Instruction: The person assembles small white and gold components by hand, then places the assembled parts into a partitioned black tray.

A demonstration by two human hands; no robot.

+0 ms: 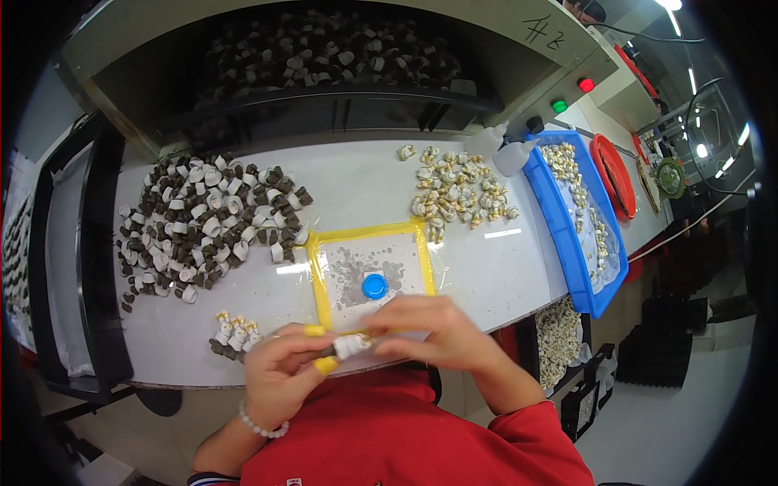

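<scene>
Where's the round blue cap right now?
Near the middle of the head view, the round blue cap sits inside the yellow-taped square, just beyond the right hand's fingertips.

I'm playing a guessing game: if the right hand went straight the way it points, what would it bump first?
Probably the small white-and-brown piece in the left hand; the right hand may be touching it, I can't tell.

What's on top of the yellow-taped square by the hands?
Near the middle of the yellow-taped square sits a round blue piece, with grey blotches around it. Whatever is directly under that piece is covered; the right hand hides some near edge.
</scene>
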